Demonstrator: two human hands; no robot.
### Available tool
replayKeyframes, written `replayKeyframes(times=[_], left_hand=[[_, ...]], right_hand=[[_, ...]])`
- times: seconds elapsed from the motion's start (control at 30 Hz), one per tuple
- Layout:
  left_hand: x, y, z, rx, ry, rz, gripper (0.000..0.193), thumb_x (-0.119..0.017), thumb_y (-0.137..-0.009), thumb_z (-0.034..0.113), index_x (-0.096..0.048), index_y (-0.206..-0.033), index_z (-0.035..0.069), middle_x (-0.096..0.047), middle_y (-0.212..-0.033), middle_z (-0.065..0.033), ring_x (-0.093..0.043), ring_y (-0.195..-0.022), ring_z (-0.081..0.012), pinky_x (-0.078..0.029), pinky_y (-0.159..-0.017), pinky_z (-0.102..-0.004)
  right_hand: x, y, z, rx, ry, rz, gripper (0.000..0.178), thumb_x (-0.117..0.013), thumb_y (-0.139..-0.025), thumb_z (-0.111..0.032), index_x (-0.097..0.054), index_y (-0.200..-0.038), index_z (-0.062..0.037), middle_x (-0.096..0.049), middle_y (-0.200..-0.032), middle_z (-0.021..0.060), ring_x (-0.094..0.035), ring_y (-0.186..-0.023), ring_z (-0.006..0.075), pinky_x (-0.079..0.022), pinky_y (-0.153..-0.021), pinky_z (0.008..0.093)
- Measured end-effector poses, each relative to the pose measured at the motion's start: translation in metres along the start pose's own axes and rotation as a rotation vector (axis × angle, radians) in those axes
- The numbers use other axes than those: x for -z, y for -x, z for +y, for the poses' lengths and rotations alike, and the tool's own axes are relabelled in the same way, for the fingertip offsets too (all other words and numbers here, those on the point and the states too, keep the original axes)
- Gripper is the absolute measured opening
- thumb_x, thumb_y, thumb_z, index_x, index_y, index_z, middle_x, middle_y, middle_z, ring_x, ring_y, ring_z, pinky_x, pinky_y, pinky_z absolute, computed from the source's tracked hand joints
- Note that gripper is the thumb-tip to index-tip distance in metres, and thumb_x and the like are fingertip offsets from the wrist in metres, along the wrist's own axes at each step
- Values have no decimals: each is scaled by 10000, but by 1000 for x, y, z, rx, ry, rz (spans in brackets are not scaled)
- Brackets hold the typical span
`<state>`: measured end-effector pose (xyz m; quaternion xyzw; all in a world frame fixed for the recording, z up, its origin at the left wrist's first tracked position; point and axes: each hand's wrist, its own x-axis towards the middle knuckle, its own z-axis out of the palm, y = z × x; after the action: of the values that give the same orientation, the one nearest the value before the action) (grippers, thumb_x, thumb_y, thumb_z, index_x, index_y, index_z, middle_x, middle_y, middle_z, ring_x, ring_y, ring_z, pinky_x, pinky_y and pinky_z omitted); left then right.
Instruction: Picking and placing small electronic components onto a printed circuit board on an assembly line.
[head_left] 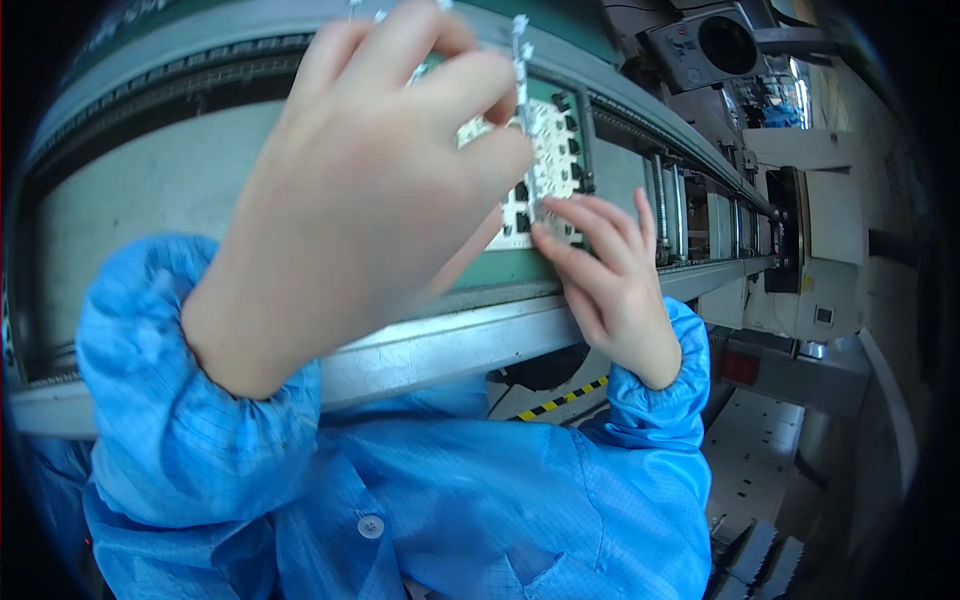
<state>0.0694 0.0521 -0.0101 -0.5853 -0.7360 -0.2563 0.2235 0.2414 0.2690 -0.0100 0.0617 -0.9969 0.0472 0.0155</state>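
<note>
A white board (pixel 550 130) with rows of small black parts lies on a green base (pixel 515 268) in the conveyor rail. Across the board runs a thin pale strip (pixel 532 165), with small white pieces toward its far end. My right hand (pixel 618 275) pinches the strip's near end between thumb and index finger, its other fingers stretched out. Over the board's left part, close to the camera, my left hand (pixel 390 170) is closed with curled fingers and somewhat blurred. Its fingertips are beside the strip; what they hold, if anything, is hidden.
The conveyor's metal front rail (pixel 450 340) runs between my body and the board. More rails and rollers (pixel 670 205) continue at the right. A grey box with a round dark opening (pixel 728 45) stands at the far right. Yellow-black tape (pixel 565 398) marks the area below.
</note>
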Motion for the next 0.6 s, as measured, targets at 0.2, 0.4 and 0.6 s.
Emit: replayKeyframes(times=[0.2,0.4,0.6], left_hand=[[7,9,3,111,103,9,228,-714,-719,15,-711,-938,76,-654,-1062,-63,-578,-1081,-320,-448,-932,-444],[-1,10,6,140,97,-16,198,-728,-732,50,-711,-927,79,-646,-1045,-57,-563,-1076,-316,-434,-921,-451],[-4,17,5,209,131,-38,182,-710,-775,19,-730,-937,99,-665,-1040,-57,-553,-1042,-304,-427,-904,-435]], right_hand=[[12,-50,24,138,46,86,168,-713,-827,-94,-744,-992,-87,-645,-1293,98,-588,-1238,298,-329,-1168,579],[-13,-141,71,279,157,240,655,-691,-773,-35,-581,-1406,-164,-639,-1279,99,-599,-1215,316,-437,-1040,479],[-22,-158,79,300,-374,176,381,-587,-831,47,-675,-1186,-61,-658,-1167,155,-630,-1116,377,-517,-933,450]])
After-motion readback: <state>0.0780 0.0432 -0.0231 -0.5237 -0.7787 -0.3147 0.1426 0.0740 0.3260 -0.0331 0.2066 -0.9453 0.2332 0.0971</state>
